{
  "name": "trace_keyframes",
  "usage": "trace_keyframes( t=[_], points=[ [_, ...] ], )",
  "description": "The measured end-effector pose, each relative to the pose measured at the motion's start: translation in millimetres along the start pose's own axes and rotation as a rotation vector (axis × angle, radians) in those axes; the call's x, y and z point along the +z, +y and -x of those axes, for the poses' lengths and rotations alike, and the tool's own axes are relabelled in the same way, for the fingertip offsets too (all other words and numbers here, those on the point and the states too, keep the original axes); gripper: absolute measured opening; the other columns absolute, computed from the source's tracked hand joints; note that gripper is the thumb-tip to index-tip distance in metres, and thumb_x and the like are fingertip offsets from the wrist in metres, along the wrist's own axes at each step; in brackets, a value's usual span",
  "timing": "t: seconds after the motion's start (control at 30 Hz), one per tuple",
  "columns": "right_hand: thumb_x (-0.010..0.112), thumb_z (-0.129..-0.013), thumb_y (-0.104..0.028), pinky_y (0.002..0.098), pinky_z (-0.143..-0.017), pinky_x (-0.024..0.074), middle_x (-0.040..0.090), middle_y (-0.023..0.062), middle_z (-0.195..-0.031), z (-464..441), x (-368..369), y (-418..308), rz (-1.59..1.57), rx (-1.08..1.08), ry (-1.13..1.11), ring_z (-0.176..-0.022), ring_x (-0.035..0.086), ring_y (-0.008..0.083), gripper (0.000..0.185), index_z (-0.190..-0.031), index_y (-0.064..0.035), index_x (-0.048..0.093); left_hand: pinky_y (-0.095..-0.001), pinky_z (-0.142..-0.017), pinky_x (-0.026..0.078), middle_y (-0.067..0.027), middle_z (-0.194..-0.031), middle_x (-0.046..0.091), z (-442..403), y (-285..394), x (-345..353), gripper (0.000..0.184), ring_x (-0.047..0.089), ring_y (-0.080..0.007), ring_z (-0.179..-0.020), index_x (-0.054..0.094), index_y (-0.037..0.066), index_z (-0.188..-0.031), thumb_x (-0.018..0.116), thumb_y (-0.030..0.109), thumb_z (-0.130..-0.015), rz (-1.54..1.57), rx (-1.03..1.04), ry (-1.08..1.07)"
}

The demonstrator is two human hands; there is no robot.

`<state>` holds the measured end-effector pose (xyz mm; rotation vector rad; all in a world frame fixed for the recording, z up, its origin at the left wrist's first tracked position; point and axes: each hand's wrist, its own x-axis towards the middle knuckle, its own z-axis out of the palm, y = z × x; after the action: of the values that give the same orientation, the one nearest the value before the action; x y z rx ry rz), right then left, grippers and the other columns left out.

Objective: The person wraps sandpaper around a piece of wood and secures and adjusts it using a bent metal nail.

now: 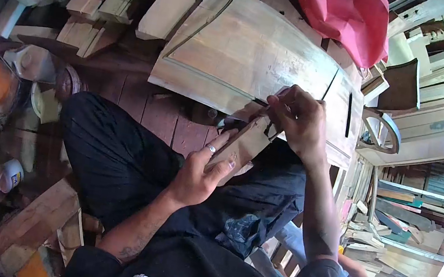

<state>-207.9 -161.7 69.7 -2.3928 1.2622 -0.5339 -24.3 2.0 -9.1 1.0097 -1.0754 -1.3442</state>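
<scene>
L hand grips the block near its lower end, thumb on top, prob. to steady it. R hand is curled closed at the far end; can't tell on what. Block's tilted over the legs, near the panel, prob. for close control.

A floor gap separates the left knee from the wooden panel.
</scene>
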Motion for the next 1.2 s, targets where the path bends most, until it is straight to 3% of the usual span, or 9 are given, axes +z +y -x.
trace_keyframes(
  t=[0.13,0.23,0.4,0.5,0.67,0.83,0.97,1.07,1.2],
  points=[
    [0.078,-0.091,-0.017,0.0341,-0.060,0.0505,0.068,0.0126,-0.067,-15,-12,4,-0.366,0.489,0.151,-0.064,0.066,0.0148,0.023,-0.084,0.0012,0.065,-0.0372,-0.111,0.042,-0.0279,-0.141,0.057,-2,-6,-2,0.057,0.056,-0.0323,-0.134,0.043,-0.011,-0.147,0.058,0.019,-0.101,-0.009,0.038,-0.006],
    [0.073,-0.096,-0.015,0.0311,-0.056,0.0507,0.069,0.0100,-0.069,1,-4,-3,-0.086,-0.019,0.015,-0.059,0.065,0.0139,0.024,-0.082,0.0015,0.063,-0.0374,-0.111,0.043,-0.0272,-0.141,0.058,3,-5,0,0.057,0.056,-0.0323,-0.134,0.043,-0.010,-0.147,0.058,0.019,-0.101,0.019,-0.019,0.000],
    [0.078,-0.091,-0.014,0.0325,-0.061,0.0518,0.067,0.0106,-0.068,-13,-11,13,-0.351,0.464,0.148,-0.063,0.064,0.0127,0.022,-0.084,0.0015,0.066,-0.0363,-0.108,0.045,-0.0270,-0.139,0.060,1,3,-2,0.057,0.059,-0.0297,-0.131,0.043,-0.009,-0.148,0.059,0.020,-0.101,0.003,-0.020,-0.014],
    [0.074,-0.095,-0.013,0.0302,-0.058,0.0521,0.069,0.0107,-0.068,2,-5,5,-0.134,0.019,0.020,-0.060,0.065,0.0131,0.021,-0.083,0.0025,0.066,-0.0366,-0.107,0.046,-0.0275,-0.137,0.061,1,-2,0,0.057,0.061,-0.0301,-0.129,0.044,-0.009,-0.147,0.059,0.021,-0.101,-0.025,0.007,0.013],
    [0.071,-0.097,-0.015,0.0297,-0.058,0.0541,0.072,0.0118,-0.070,-8,-13,9,-0.321,0.409,0.213,-0.060,0.069,0.0141,0.023,-0.085,0.0038,0.068,-0.0372,-0.108,0.045,-0.0282,-0.139,0.060,4,-2,2,0.057,0.058,-0.0313,-0.132,0.045,-0.009,-0.147,0.059,0.023,-0.101,-0.008,-0.027,0.000],
    [0.077,-0.091,-0.014,0.0285,-0.059,0.0523,0.072,0.0106,-0.072,9,-7,-5,0.230,-0.096,0.061,-0.063,0.068,0.0114,0.017,-0.085,0.0001,0.069,-0.0377,-0.109,0.044,-0.0287,-0.140,0.058,4,-3,2,0.057,0.057,-0.0329,-0.134,0.044,-0.010,-0.147,0.059,0.020,-0.101,-0.054,0.002,0.005],
    [0.076,-0.093,-0.013,0.0288,-0.057,0.0519,0.071,0.0101,-0.068,-4,-10,17,-0.424,0.449,0.143,-0.059,0.065,0.0096,0.018,-0.085,0.0018,0.068,-0.0381,-0.110,0.044,-0.0285,-0.141,0.058,-1,-1,0,0.057,0.057,-0.0327,-0.134,0.044,-0.009,-0.148,0.059,0.019,-0.100,-0.018,0.016,-0.011],
    [0.079,-0.089,-0.014,0.0297,-0.060,0.0504,0.070,0.0106,-0.071,11,-3,10,-0.032,-0.024,0.074,-0.063,0.063,0.0083,0.017,-0.086,-0.0003,0.069,-0.0377,-0.110,0.044,-0.0279,-0.141,0.059,3,-9,3,0.057,0.057,-0.0324,-0.133,0.044,-0.008,-0.148,0.059,0.019,-0.100,-0.034,0.023,-0.002],
    [0.079,-0.089,-0.015,0.0301,-0.057,0.0493,0.068,0.0105,-0.068,1,-10,21,-0.384,0.375,0.110,-0.058,0.062,0.0114,0.018,-0.085,-0.0022,0.068,-0.0383,-0.108,0.045,-0.0280,-0.138,0.060,1,-3,4,0.057,0.058,-0.0347,-0.132,0.044,-0.008,-0.147,0.059,0.019,-0.100,-0.007,-0.015,-0.019]
  ],
)
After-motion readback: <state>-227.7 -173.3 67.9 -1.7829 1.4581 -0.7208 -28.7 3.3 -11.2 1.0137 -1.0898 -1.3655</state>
